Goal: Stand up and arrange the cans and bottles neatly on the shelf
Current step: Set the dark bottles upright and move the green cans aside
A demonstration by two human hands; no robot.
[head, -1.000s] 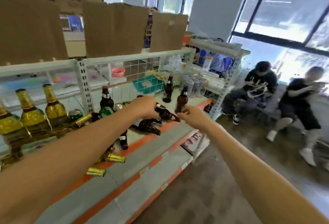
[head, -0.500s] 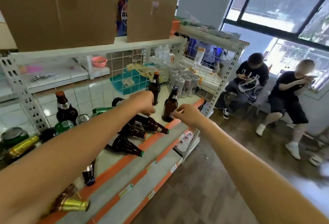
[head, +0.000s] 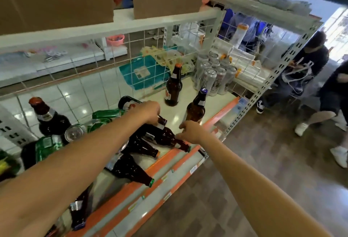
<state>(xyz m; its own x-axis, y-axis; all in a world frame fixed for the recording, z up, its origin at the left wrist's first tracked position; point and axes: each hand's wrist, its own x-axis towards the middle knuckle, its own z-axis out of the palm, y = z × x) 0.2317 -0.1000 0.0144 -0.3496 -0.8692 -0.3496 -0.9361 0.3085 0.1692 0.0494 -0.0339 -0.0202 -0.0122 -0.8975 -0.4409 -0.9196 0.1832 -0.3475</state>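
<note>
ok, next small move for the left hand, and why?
Probably tip the lying brown bottle upright by its neck: the left hand grips it there, and the bare shelf beside the upright bottle looks free.

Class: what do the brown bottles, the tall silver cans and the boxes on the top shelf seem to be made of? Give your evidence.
Brown bottles: likely glass; glossy, translucent amber with sharp highlights.
Tall silver cans: probably aluminium; bright metallic sheen, printed sides.
Boxes: cardboard by the look; matt brown, flat faces, no shine.
</note>
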